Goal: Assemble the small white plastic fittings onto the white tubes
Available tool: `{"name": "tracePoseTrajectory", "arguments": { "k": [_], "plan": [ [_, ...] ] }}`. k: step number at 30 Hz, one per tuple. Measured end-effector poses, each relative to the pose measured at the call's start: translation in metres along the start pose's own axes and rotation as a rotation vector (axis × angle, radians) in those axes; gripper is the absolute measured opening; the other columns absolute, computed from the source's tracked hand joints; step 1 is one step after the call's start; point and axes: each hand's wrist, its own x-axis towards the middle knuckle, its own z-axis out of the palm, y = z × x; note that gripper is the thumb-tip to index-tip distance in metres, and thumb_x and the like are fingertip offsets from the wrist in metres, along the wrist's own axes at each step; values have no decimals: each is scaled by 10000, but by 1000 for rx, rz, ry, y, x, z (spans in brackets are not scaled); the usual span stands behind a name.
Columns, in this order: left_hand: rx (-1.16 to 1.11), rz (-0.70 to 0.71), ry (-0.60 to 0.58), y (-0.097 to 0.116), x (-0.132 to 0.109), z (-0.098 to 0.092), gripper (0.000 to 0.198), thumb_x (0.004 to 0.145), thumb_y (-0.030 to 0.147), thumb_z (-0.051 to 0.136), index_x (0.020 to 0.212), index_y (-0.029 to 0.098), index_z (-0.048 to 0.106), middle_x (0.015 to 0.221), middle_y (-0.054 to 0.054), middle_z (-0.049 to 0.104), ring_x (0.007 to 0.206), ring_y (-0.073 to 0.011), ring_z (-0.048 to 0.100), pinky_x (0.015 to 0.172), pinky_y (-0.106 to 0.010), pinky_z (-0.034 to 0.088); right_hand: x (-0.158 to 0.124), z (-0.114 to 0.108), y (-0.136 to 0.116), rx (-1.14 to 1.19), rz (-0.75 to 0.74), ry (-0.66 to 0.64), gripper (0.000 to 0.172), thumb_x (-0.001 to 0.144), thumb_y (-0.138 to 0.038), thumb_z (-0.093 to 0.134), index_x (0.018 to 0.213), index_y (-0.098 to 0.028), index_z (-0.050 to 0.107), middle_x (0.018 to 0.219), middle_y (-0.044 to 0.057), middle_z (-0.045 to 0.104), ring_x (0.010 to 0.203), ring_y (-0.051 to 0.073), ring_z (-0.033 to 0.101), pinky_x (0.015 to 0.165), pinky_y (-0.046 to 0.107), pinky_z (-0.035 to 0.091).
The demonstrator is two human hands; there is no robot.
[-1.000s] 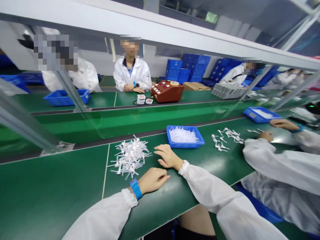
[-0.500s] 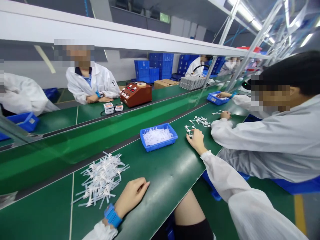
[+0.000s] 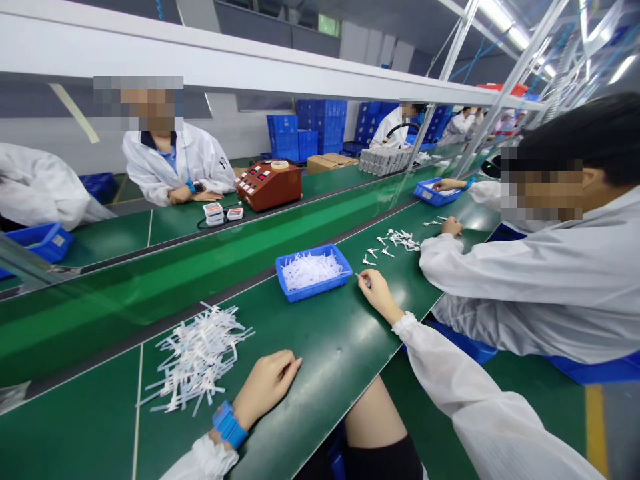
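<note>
My left hand (image 3: pixel 267 383) rests on the green bench with its fingers loosely curled, holding nothing I can see, a blue wrist strap behind it. A pile of white plastic strips (image 3: pixel 197 357) lies just to its left. My right hand (image 3: pixel 374 288) is stretched out to the right, beside a blue tray (image 3: pixel 314 288) of white parts, and pinches a small white part at its fingertips. Several more small white parts (image 3: pixel 395 241) lie scattered on the bench beyond it.
A co-worker in a white coat (image 3: pixel 540 280) sits close on my right, hands near the scattered parts and another blue tray (image 3: pixel 431 195). Across the green conveyor (image 3: pixel 210 267) another person sits by a brown tester box (image 3: pixel 270 185). Blue crates are stacked at the back.
My right hand has drawn back a little from the scattered white parts, with one small part pinched in its fingers. My left hand stays put.
</note>
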Motion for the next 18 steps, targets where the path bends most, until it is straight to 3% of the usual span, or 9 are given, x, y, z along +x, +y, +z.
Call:
{"name": "tracePoseTrajectory", "arguments": {
  "k": [6,10,15,18],
  "plan": [
    [-11,-7,-9,0,-2,-2,364,966,352,348,655,189,443,629,3,485,578,-137,487,569,-248,330,1,-6,-8,167,154,223,236,932,-356,436,918,-154,557,842,76,601,726,185,553,697,328,461],
    [-105,-24,37,1,-2,-3,317,966,361,353,755,191,519,686,-5,529,603,-139,495,590,-251,364,-3,-6,-25,221,62,371,175,943,-300,434,937,-160,539,872,81,575,801,191,557,743,343,466],
    [-262,-81,161,1,4,1,241,945,365,410,1045,196,550,861,-38,591,640,-131,526,596,-248,421,-15,20,-73,310,-291,223,98,932,-201,459,957,-187,553,903,84,598,881,209,569,801,388,470],
    [-358,-129,232,-3,9,4,271,933,364,431,1116,189,529,960,-64,595,660,-129,550,577,-248,458,-21,39,-105,413,-364,77,113,936,-200,464,991,-205,563,913,76,614,888,209,582,809,387,477]
  ]
}}
